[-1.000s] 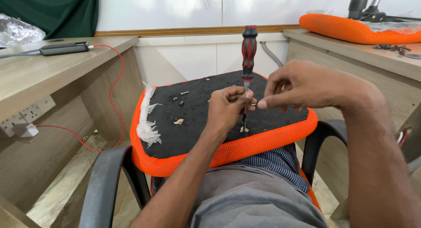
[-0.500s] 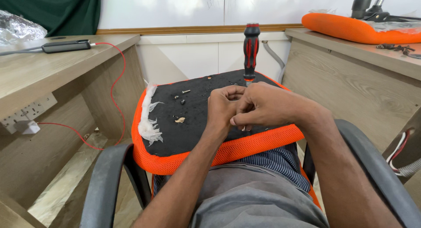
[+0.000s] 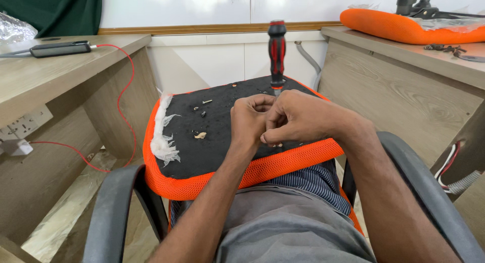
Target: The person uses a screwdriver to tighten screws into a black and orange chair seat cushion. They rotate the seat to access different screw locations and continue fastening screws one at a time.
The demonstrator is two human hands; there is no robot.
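Note:
An upturned orange seat cushion (image 3: 166, 177) with a black underside rests across my lap. A red and black screwdriver (image 3: 276, 51) stands upright on it, its shaft dropping behind my fingers. My left hand (image 3: 247, 119) is curled closed, fingertips at the foot of the shaft. My right hand (image 3: 303, 119) presses against the left with thumb and forefinger pinched together; anything between them is hidden. Small screws (image 3: 204, 102) and a pale scrap (image 3: 200, 135) lie on the black surface to the left of my hands.
White stuffing (image 3: 162, 136) sticks out along the cushion's left edge. A wooden desk (image 3: 50, 86) at left carries a dark device with a red cable (image 3: 126, 91). Another desk (image 3: 419, 91) at right holds a second orange cushion (image 3: 404, 28). Grey chair armrests (image 3: 113, 212) flank me.
My right hand has pulled in from an extended reach and now sits folded tight against my left hand. The screwdriver stays upright behind them.

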